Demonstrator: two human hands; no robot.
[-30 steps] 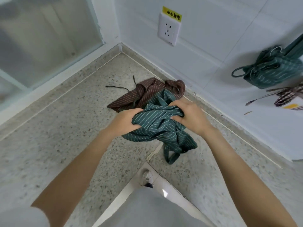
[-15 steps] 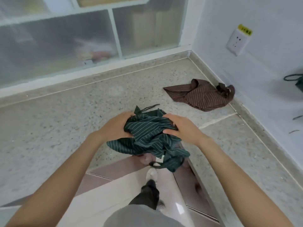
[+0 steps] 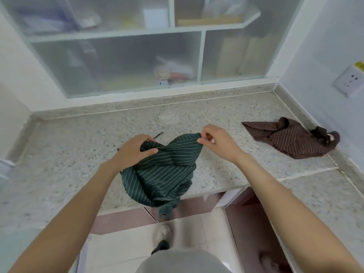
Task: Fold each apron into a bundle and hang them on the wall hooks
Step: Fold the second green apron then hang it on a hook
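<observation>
Green apron hangs over the tabletop front edge. Left hand grips its bunched top; right hand pinches a corner. Brown apron lies near the right edge.

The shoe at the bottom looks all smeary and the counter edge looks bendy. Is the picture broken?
No. In the head view the shoe is smeared by motion blur; the counter edges bow because the lens is wide-angle; things behind the frosted glass are hazy; the green apron and both hands, left and right, look fairly sharp.
</observation>
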